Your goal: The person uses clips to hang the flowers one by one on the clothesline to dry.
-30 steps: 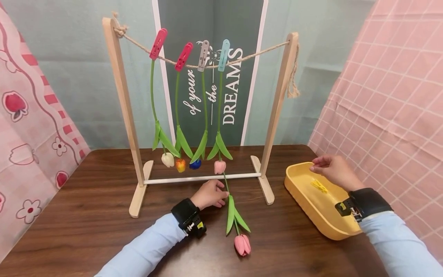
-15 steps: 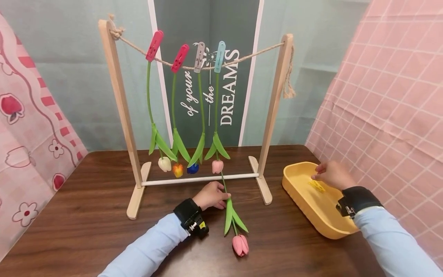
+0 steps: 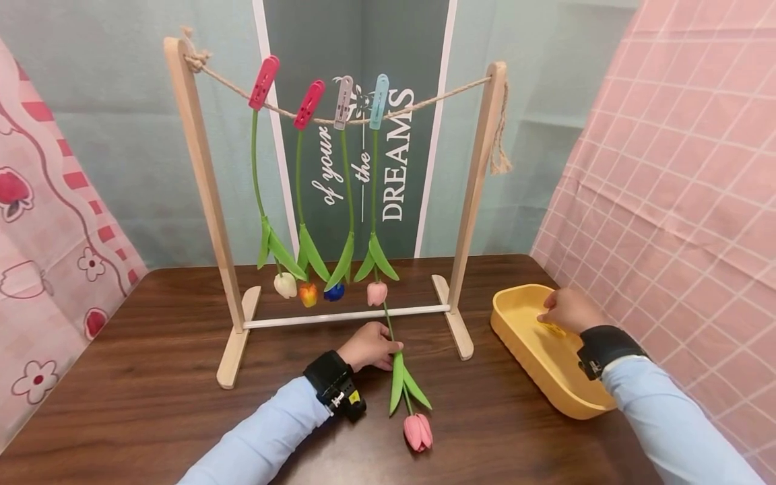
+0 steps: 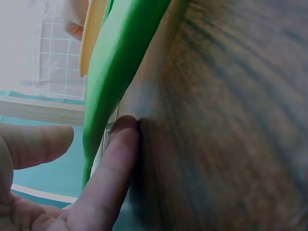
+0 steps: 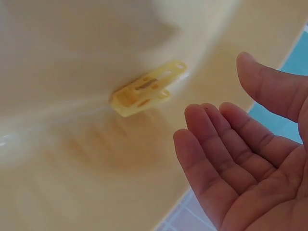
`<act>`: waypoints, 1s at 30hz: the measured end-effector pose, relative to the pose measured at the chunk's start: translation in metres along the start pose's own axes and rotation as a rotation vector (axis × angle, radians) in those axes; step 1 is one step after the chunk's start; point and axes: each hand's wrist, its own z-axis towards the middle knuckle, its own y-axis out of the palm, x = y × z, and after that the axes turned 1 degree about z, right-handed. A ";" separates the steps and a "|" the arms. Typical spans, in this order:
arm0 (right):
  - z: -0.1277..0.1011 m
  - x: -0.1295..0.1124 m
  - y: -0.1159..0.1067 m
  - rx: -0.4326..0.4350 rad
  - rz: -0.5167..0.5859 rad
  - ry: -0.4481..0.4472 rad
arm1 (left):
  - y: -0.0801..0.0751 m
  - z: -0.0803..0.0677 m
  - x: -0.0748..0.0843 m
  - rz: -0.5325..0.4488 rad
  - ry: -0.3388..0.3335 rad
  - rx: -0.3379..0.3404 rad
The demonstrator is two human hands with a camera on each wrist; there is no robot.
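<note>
A pink artificial tulip (image 3: 418, 432) lies on the table with its bloom toward me. My left hand (image 3: 371, 346) is at its stem, just above the green leaves (image 4: 115, 72). In the left wrist view the thumb and forefinger stand apart, with the stem passing between them and no pinch visible. My right hand (image 3: 572, 311) reaches into the yellow tray (image 3: 526, 350). There, a yellow clothespin (image 5: 147, 89) rests on the tray floor. The right wrist view shows the thumb and fingers spread apart, near the clothespin but not touching it.
A wooden stand (image 3: 209, 195) carries a sagging rope (image 3: 451, 92). Red clothespins (image 3: 263, 83), a grey one (image 3: 343, 102) and a light blue one (image 3: 378, 101) hold several upside-down tulips. A white crossbar (image 3: 345, 316) joins the feet. Pink grid cloth (image 3: 661, 222) hangs at the right.
My right hand has moved down and left into the tray, closer to the yellow clothespin. The left hand stays at the tulip stem. The head view has shifted slightly.
</note>
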 end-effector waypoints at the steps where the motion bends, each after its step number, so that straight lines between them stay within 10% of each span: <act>1: 0.001 0.001 0.002 0.000 -0.013 -0.002 | 0.000 0.000 0.000 0.004 -0.002 0.000; 30: 0.018 0.006 0.030 0.032 -0.135 0.091 | 0.000 0.003 -0.005 0.012 0.015 -0.024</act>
